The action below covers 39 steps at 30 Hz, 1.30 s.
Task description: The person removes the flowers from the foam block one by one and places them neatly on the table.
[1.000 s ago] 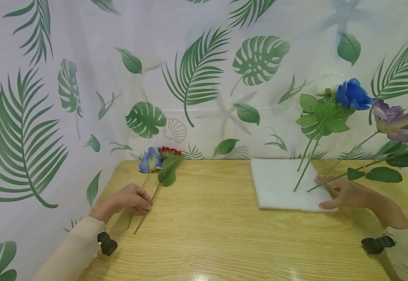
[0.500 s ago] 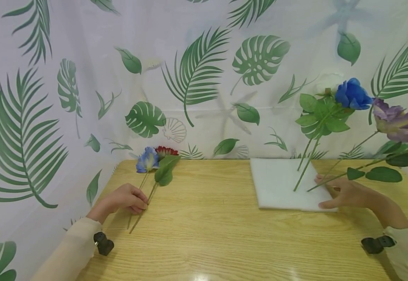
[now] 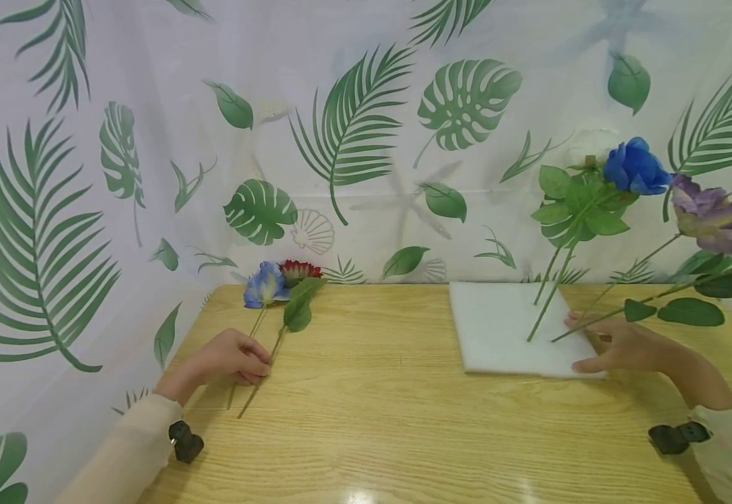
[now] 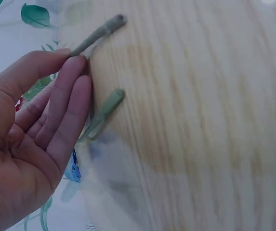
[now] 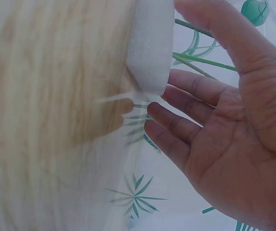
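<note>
On the left of the table, my left hand [image 3: 236, 357] pinches the stem [image 4: 97, 36] of a red artificial flower [image 3: 299, 270] between thumb and index finger. Beside it lies a blue-violet artificial flower [image 3: 265, 285], its stem [image 4: 108, 108] passing behind the hand. My right hand [image 3: 630, 346] rests at the right edge of a white foam board [image 3: 498, 336]. The thumb lies on the near right corner, and the extended fingers [image 5: 195, 86] touch the side edge. Stems stand in the board, bearing a blue rose [image 3: 637, 166], a white flower [image 3: 589, 148] and a purple flower [image 3: 719, 213].
The wooden table [image 3: 372, 406] stretches between both hands. A leaf-printed curtain [image 3: 366, 126] hangs behind it and along the left side. Stems and leaves [image 3: 690, 311] lean out over the right forearm. Each wrist carries a small black camera [image 3: 186, 441].
My left hand and the red flower's stem shift slightly left, then slightly back right. The right hand and the foam board stay in place.
</note>
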Motion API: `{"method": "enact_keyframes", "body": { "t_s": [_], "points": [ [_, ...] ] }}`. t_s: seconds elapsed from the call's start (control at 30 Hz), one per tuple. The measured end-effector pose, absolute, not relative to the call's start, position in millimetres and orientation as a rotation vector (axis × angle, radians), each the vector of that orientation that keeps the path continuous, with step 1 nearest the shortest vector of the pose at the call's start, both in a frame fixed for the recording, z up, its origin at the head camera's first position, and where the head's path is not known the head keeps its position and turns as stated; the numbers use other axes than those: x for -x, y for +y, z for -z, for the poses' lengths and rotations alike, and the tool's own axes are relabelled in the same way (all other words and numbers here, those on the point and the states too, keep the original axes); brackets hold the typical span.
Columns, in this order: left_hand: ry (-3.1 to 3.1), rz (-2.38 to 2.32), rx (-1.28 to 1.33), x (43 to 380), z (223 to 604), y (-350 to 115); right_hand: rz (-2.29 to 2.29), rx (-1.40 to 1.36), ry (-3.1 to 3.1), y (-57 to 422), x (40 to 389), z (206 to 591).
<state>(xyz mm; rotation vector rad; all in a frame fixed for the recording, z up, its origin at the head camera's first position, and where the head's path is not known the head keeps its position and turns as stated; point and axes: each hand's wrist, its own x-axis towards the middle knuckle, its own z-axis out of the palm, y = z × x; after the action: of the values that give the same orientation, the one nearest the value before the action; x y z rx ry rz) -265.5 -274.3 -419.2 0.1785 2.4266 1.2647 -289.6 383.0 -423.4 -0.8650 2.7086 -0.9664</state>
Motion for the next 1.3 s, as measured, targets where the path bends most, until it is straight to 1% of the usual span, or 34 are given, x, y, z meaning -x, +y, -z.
{"method": "enact_keyframes", "body": {
  "t_s": [0.2, 0.4, 0.83, 1.3],
  "points": [
    [2.499, -1.212, -0.261, 268.4, 421.9, -267.5, 0.994, 0.885, 2.701, 382.7, 289.3, 424.1],
    [2.520, -1.165, -0.271, 269.3, 421.2, -263.6, 0.951, 0.830, 2.715, 382.6, 288.8, 422.2],
    [2.506, -1.159, -0.229, 267.9, 418.2, -269.5, 0.957, 0.915, 2.742, 385.3, 291.4, 426.4],
    [2.517, -1.122, -0.202, 267.3, 415.2, -267.8, 0.985, 0.879, 2.697, 384.1, 290.5, 425.2]
  ]
}}
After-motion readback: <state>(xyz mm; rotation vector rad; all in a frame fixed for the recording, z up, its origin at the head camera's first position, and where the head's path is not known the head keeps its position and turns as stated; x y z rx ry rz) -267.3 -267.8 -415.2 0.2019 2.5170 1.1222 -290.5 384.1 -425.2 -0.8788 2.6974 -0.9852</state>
